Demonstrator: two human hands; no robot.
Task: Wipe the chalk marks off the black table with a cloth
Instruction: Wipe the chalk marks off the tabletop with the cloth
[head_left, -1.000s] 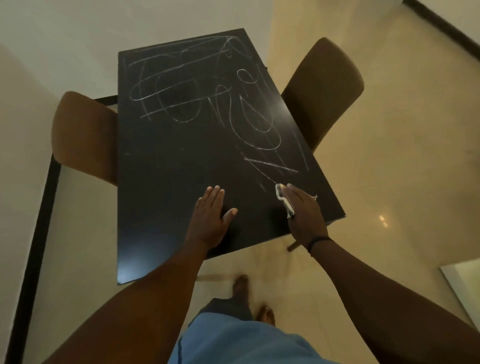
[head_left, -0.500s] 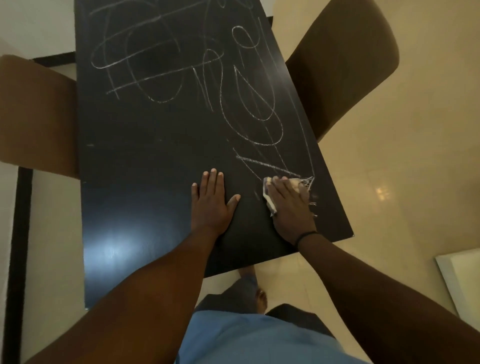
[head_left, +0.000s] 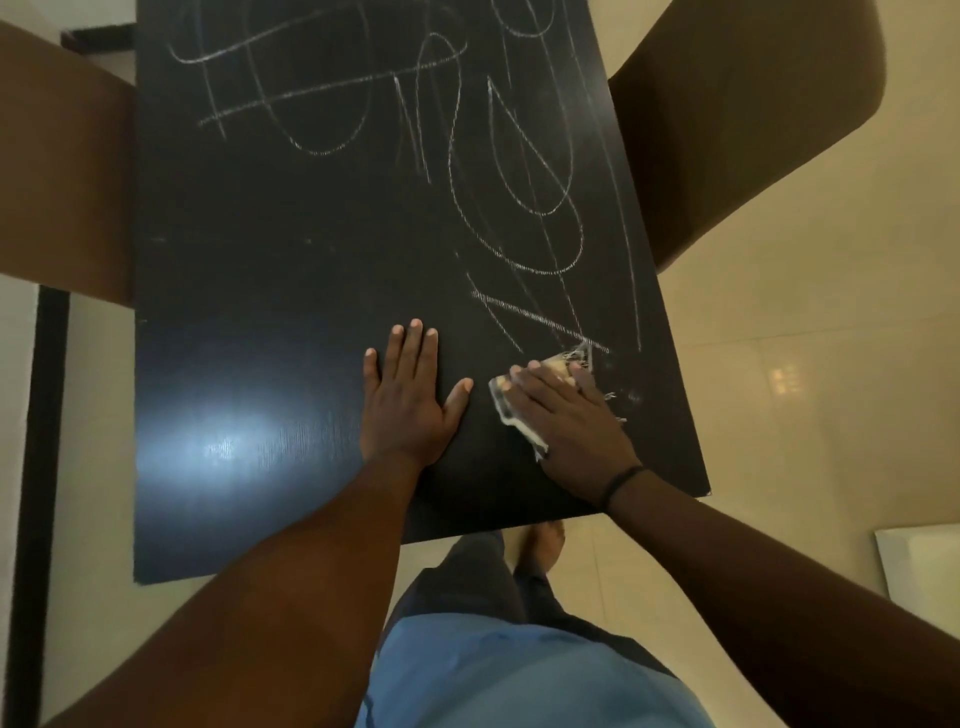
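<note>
Chalk (head_left: 519, 218) covers the far and right parts of the table (head_left: 270, 291). The right hand (head_left: 569, 415) presses the cloth (head_left: 511, 415) flat, fingers straight and slightly apart, just below the nearest marks. The left hand (head_left: 408, 395) rests beside it, fingers straight, bracing. Firm, overlapping strokes away from the body would likely clear it best.

We stand at the near end of a black table (head_left: 249, 322) whose top is scrawled with white chalk marks (head_left: 519, 171) across its far and right parts, while the near left part shows a bright patch of reflected light. Our left hand (head_left: 408, 405) lies flat on the tabletop with fingers straight, and just beside it our right hand (head_left: 569, 421) presses a pale, frayed cloth (head_left: 519, 418) against the surface at the nearest chalk strokes.
</note>
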